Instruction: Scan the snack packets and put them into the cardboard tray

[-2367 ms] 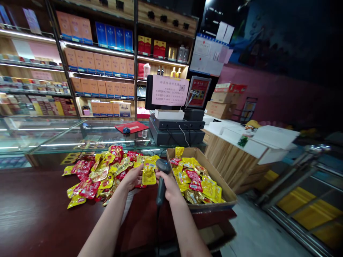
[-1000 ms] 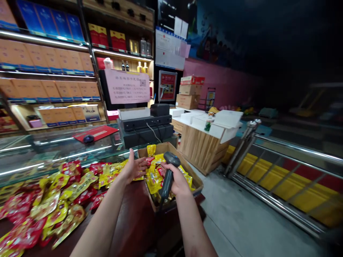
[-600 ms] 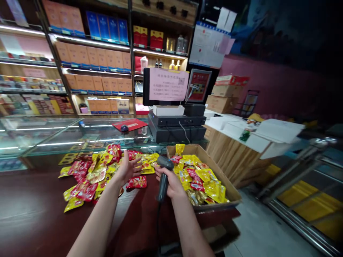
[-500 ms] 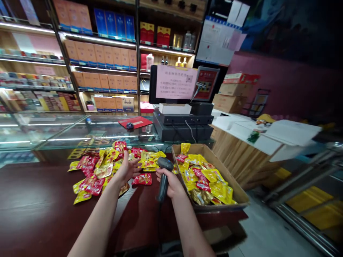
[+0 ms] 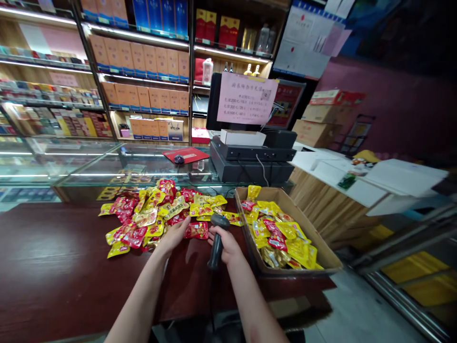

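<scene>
Red packet point(image 5: 197, 230) lies between left hand point(image 5: 174, 237) and right hand point(image 5: 229, 244) gripping scanner point(image 5: 215, 251)

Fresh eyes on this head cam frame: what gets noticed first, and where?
Probably the heap of red and yellow packets, left of centre on the dark red table. Then the open cardboard box of similar packets to its right, and the dark handheld scanner in the right hand between them. Behind, a pink sign covers much of a monitor.

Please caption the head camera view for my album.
Right hand holds a scanner; left hand by a red packet.
</scene>
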Tool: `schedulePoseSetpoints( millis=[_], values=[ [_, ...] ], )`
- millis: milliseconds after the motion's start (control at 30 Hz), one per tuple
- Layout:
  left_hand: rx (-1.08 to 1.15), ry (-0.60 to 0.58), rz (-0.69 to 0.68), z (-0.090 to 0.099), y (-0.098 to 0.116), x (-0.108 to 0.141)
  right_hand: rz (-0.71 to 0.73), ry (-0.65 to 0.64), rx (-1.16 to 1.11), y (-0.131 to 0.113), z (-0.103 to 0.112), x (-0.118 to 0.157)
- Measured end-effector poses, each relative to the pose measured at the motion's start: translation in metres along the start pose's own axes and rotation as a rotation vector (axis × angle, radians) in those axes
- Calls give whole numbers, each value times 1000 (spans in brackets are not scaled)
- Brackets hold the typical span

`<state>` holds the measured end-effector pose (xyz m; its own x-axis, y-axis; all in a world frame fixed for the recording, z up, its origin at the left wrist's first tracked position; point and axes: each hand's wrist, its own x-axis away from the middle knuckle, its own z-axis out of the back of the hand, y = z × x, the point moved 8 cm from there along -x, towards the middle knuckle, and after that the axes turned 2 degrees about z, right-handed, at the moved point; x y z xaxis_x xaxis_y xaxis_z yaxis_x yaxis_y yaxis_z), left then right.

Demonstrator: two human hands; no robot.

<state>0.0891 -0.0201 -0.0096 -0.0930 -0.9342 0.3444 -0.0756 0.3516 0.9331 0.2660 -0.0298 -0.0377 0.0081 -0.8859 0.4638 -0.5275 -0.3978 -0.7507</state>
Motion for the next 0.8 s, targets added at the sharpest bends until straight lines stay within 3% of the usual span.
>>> schedulePoseSetpoints(
  millis=[133,333,533,633,800],
  values=[
    [-113,92,-143,1,2,0,-24,-8,-51,2,1,-2],
    [14,-138,-121,-23,-13,-1,-46,-166,-149,-3,-12,6],
    [-129,-181,-223,-37,6,6,-8,-221,-168,-14,-19,17],
    [-81,-207,-186,-36,8,6,42,-215,-128,-20,-18,23],
    [57,-139,-54,-22,2,-9,85,-170,-18,-26,-18,32]
  ],
)
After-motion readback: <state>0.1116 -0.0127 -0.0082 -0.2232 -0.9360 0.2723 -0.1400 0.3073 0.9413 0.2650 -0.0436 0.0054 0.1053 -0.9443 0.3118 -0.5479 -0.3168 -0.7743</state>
